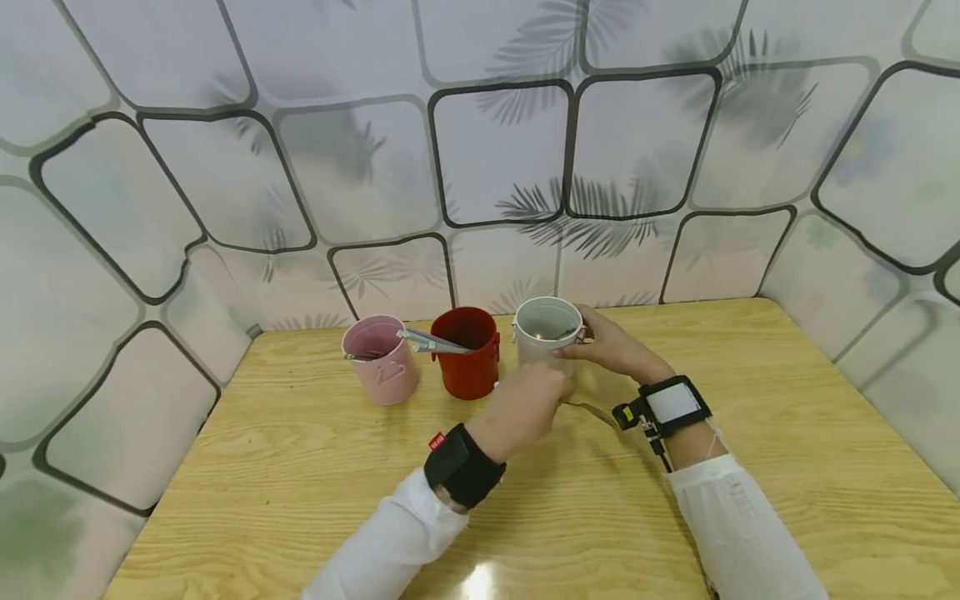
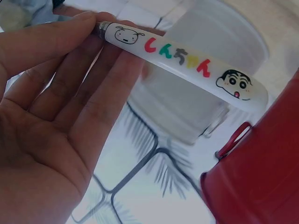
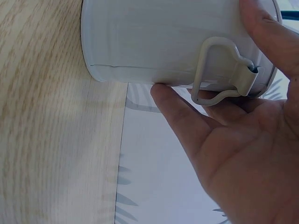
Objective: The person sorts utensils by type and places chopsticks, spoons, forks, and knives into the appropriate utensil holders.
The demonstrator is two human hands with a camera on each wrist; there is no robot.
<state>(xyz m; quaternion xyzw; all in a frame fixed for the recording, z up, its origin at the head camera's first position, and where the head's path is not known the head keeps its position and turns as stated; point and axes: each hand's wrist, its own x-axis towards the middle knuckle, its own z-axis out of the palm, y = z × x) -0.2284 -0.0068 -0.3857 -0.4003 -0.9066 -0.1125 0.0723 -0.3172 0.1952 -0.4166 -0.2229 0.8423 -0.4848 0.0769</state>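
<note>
My left hand (image 1: 525, 408) pinches a piece of cutlery (image 2: 187, 65) with a white handle, printed with a cartoon face and coloured characters. Its slim metal end (image 1: 596, 412) points right, in front of the white bucket (image 1: 531, 350); whether it is a fork or a spoon is too small to tell. My right hand (image 1: 618, 346) grips that bucket from its right side, thumb and fingers around the wall beside the wire handle (image 3: 203, 70). Something dark lies inside the bucket. In the left wrist view the handle's rounded end reaches towards the red bucket (image 2: 261, 168).
Left of the white bucket stands the red bucket (image 1: 468, 379), with pale-handled items (image 1: 435, 342) leaning out over its left rim. A pink bucket (image 1: 386, 383) further left holds a thin dark item (image 1: 363, 357). Patterned panels (image 1: 495, 158) rise behind the wooden table (image 1: 315, 467).
</note>
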